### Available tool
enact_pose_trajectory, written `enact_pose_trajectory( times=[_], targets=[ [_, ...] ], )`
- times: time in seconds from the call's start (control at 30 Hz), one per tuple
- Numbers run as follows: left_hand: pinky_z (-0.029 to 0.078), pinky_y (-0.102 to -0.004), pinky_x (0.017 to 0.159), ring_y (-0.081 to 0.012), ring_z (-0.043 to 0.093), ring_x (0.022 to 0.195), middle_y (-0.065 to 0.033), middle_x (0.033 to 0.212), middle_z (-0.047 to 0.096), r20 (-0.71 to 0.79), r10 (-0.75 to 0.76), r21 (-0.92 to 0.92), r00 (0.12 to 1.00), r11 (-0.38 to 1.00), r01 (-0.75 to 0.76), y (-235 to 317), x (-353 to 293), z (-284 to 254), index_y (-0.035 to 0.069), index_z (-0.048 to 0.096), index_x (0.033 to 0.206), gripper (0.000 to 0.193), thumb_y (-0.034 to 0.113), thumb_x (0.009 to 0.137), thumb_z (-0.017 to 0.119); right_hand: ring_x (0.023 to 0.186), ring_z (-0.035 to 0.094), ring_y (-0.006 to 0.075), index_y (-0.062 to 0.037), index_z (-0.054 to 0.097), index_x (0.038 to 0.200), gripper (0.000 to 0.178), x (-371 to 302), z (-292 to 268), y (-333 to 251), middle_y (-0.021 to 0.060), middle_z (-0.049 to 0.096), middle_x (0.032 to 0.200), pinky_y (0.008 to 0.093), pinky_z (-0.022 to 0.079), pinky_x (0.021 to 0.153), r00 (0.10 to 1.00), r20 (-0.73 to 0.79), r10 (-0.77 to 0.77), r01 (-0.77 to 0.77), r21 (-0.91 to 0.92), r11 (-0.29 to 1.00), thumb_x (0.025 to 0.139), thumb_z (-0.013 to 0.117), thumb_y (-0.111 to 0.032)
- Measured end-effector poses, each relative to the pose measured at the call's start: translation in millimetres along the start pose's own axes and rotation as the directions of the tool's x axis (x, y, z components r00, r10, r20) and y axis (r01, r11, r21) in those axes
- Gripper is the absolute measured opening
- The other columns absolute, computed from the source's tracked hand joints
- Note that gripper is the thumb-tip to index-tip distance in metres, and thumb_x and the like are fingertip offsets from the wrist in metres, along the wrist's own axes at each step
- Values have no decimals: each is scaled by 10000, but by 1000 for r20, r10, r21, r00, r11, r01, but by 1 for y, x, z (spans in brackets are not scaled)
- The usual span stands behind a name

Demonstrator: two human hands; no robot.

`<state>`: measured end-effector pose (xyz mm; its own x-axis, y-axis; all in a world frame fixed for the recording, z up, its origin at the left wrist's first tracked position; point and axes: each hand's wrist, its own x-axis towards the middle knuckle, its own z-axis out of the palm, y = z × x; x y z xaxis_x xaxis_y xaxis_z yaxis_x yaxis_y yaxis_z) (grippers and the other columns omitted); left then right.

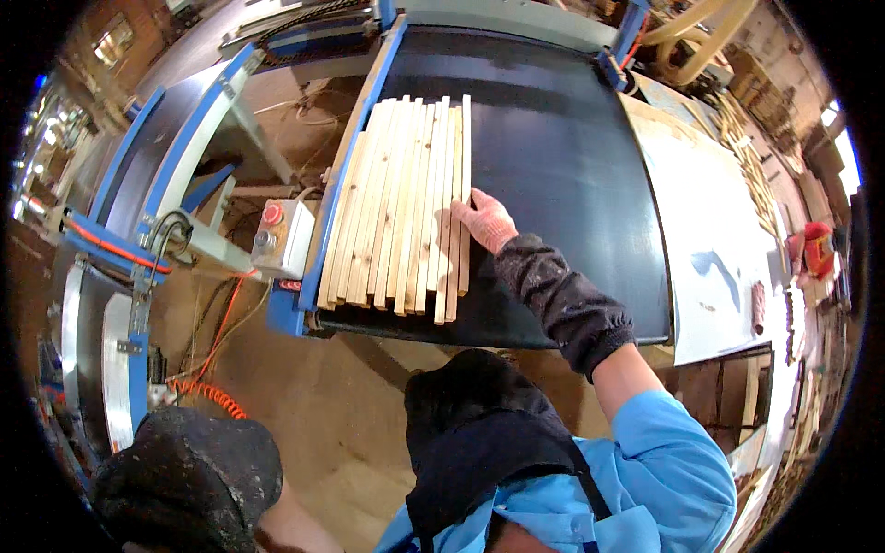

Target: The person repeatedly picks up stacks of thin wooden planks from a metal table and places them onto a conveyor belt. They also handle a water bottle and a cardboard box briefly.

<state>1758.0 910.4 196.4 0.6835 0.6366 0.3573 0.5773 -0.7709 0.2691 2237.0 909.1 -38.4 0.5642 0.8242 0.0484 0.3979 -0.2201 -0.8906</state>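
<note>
My right hand (486, 221), in a pale pink work glove, is at the right edge of a row of light wooden strips (396, 203). Its fingers close on the rightmost strip (466, 147), which stands slightly apart from its neighbour at the far end. The strips lie side by side, lengthwise, on a dark conveyor belt (562, 166), their near ends uneven. A dark sleeve cover (562, 300) wraps my right forearm. My left arm, in a speckled dark sleeve (189, 479), is at the lower left; its hand does not show.
A control box (284, 238) with a red button is fixed at the belt's left side. Beyond it stands a blue-edged conveyor frame (184, 138). A pale board-topped table (705, 230) adjoins the belt on the right. An orange coiled hose (217, 396) hangs at the lower left.
</note>
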Motion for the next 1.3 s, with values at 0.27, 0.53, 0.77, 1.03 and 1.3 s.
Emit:
enact_pose_trajectory(
  times=[0.27,0.53,0.77,1.03,1.3],
  targets=[
    [543,-384,887,-254,677,974,-141,1092,720,9,99,-85,995,992,-98,-23,14,18,19,717,1053,204,208,987,682,1369,610,276,50,517,1546,643,-150,4,30,183,647,1484,370,465,1176,978,-44,202,-172,368,914,1016,750,-232],
    [539,-375,895,-241,671,977,-133,1080,718,-17,209,-111,978,972,-209,11,-9,15,23,711,1048,192,202,988,675,1171,660,182,27,523,1570,601,-371,-67,55,110,688,1398,354,535,1038,895,-137,424,-289,545,787,1065,685,-255],
    [535,-366,902,-231,665,980,-126,1070,716,-12,393,-193,919,901,-388,82,-39,-2,27,705,1044,182,196,989,668,948,654,133,84,512,1549,603,-613,-62,117,69,708,1158,304,565,850,594,-234,769,-340,794,504,1051,696,-203],
    [531,-357,910,-218,659,984,-118,1058,714,-67,671,-348,738,678,-648,228,-92,9,31,698,1039,170,189,990,660,814,623,114,77,515,1545,616,-809,-26,166,43,689,1047,288,548,710,451,-174,876,-238,922,306,1039,719,-208],
    [526,-348,918,-206,653,988,-110,1045,711,-252,879,-592,404,190,-783,438,-145,52,35,692,1035,159,183,991,653,796,621,140,64,559,1516,594,-983,5,164,74,708,1038,309,533,678,173,-305,936,-119,937,328,1041,715,-258]
  ],
)
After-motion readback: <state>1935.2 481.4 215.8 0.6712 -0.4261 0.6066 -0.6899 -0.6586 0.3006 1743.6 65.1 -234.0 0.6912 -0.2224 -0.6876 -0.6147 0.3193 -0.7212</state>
